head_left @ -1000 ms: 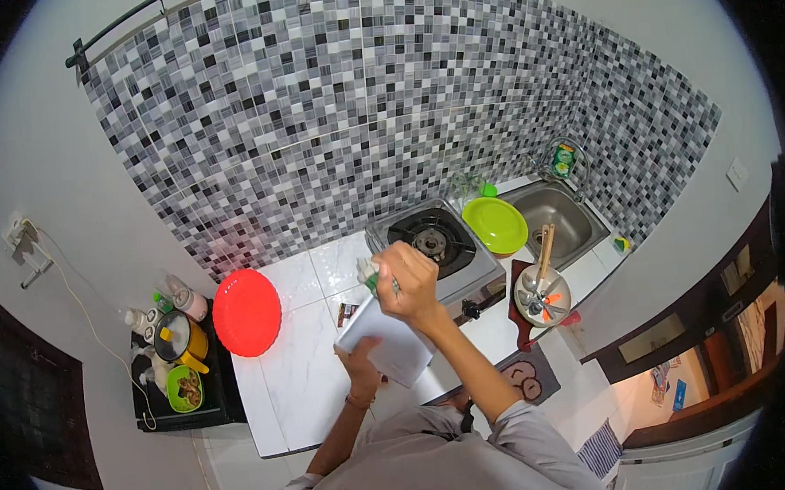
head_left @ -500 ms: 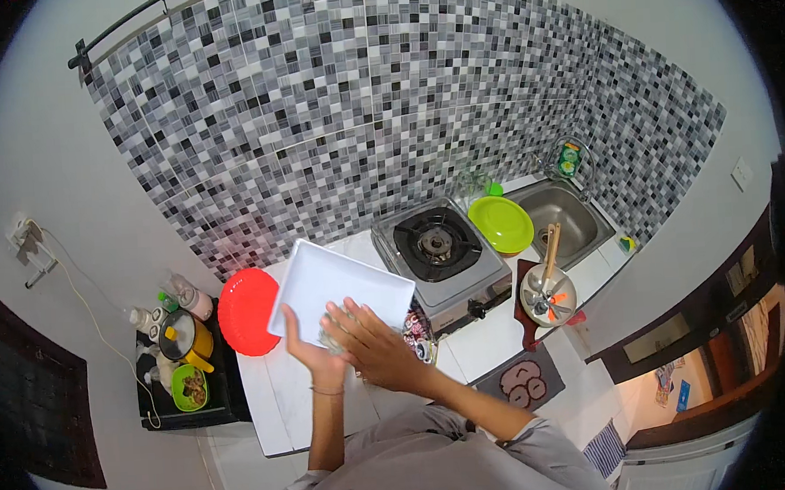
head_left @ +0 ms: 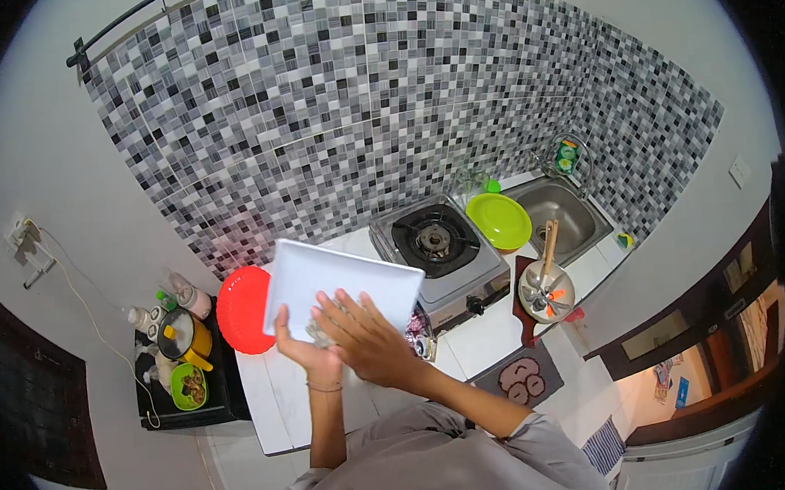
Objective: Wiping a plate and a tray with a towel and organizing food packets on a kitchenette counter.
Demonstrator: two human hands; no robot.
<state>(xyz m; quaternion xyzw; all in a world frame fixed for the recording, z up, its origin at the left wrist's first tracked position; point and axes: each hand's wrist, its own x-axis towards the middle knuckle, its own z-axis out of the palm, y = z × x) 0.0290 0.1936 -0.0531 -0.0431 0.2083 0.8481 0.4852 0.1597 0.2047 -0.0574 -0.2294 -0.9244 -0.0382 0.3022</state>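
White and rectangular with raised sides, the tray (head_left: 345, 267) is held above the near part of the tiled counter (head_left: 276, 402), tilted so that its inner face shows. The left hand (head_left: 311, 354) grips the tray at its near left corner, its thumb lying along the rim. The right hand (head_left: 357, 335) lies across the near edge, palm down, with fingers extended and slightly parted over a pale crumpled wad (head_left: 318, 334). Most of the wad is covered, and whether the right hand closes on it or only presses it cannot be told.

Left of the tray, and partly overlapped by it in this view, is a red plate (head_left: 241, 311) with a scalloped edge. At the right, a patterned item (head_left: 420, 334) shows partly from behind the tray. Farther right are a single-burner stove (head_left: 434, 240), a lime-green plate (head_left: 499, 220) and a metal sink (head_left: 575, 210). Nearer, a light-coloured pan (head_left: 541, 316) containing utensils (head_left: 551, 297) stands on a dark red board (head_left: 528, 333). At far left, a black stand (head_left: 231, 382) carries a yellow pot (head_left: 200, 346) and a green bowl (head_left: 177, 399) of brown food.
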